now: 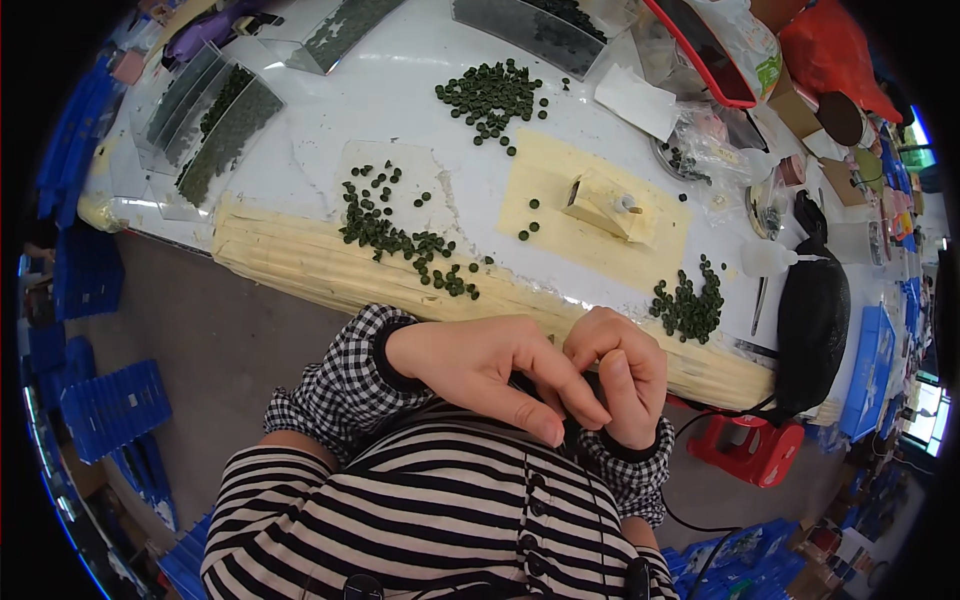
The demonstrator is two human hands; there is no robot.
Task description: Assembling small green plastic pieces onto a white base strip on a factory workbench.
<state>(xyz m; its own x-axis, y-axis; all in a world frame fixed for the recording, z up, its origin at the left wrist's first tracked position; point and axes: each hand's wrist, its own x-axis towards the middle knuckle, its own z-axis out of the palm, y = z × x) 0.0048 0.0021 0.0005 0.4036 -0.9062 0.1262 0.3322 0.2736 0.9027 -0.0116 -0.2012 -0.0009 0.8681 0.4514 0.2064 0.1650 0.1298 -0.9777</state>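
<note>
Your 2 hands meet close to your chest, left hand (pixel 478 362) and right hand (pixel 620 372) with fingers curled together around something small and dark; what it is I cannot tell. Beyond them the worktop (pixel 400 90) carries green tablets (pixel 688 305), likely light, hard and prone to rolling, so pinch each by its edges

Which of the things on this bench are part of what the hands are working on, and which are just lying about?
In hand:
- left hand and right hand, pressed together near the chest; what they pinch is hidden
- dark green discs in loose piles
- small cream block on its pad

Lying about:
- clear trays
- black pouch
- red stool
</note>
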